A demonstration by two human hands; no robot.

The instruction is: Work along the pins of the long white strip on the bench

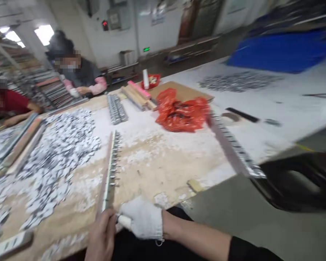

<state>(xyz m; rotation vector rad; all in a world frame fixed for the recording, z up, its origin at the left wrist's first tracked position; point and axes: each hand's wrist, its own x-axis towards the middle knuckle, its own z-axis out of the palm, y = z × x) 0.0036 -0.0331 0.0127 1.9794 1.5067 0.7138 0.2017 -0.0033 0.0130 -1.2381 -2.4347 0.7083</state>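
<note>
My left hand (101, 233), bare, is closed around the near end of a long narrow strip (106, 185) that points away from me over the table. A row of small metal pieces sticks out along the strip's right side. Close beside that end, my right hand (142, 217) wears a white knit glove and its fingers are curled closed. A pale, rounded piece (124, 222) juts from the glove toward my left hand; whether it is a glove finger or a held handle is unclear. Loose flat white pieces (67, 156) lie heaped left of the strip.
A red plastic bag (182, 112) with dark parts lies beyond the strip. Another strip with metal pieces (237, 150) lies at the right, near a black chair (293, 188). Bundled metal strips (116, 108) rest farther back. Two people (81, 76) work across the table (152, 159).
</note>
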